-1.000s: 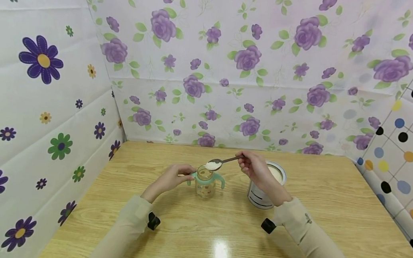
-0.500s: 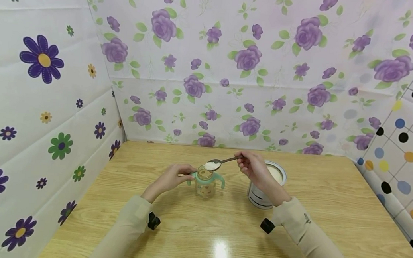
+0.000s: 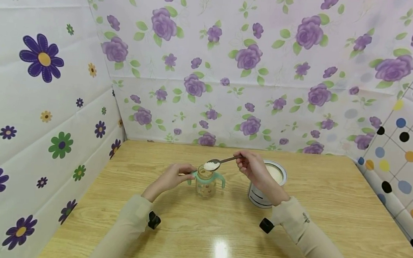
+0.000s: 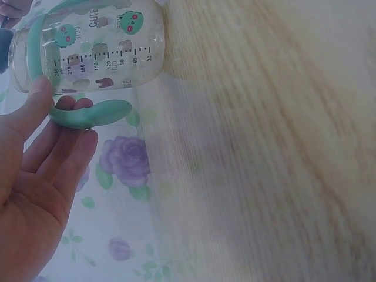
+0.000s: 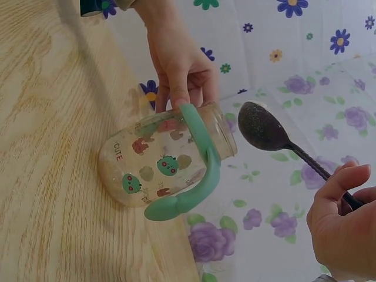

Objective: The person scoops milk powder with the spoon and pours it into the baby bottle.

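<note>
A clear baby bottle (image 3: 205, 188) with a mint-green two-handled collar stands upright and uncapped on the table. My left hand (image 3: 172, 178) pinches its left handle (image 4: 88, 114) between thumb and fingers. My right hand (image 3: 255, 170) grips a dark spoon (image 3: 228, 159) by the handle. White powder (image 3: 211, 166) is heaped in the spoon's bowl, which hovers just above the bottle's open mouth. From the right wrist, the spoon's underside (image 5: 264, 126) shows, apart from the bottle's neck. A tin (image 3: 259, 196) of pale powder stands open, partly hidden behind my right hand and forearm.
The wooden table (image 3: 185, 231) has a bright light reflection near its front. Flowered cloth (image 3: 211, 65) hangs behind it, with another patterned cloth (image 3: 40, 133) on the left and a dotted one (image 3: 406, 159) on the right. Black cameras sit at both wrists.
The right hand and spoon have shifted slightly left over the bottle's mouth. The left hand and bottle have stayed in place.
</note>
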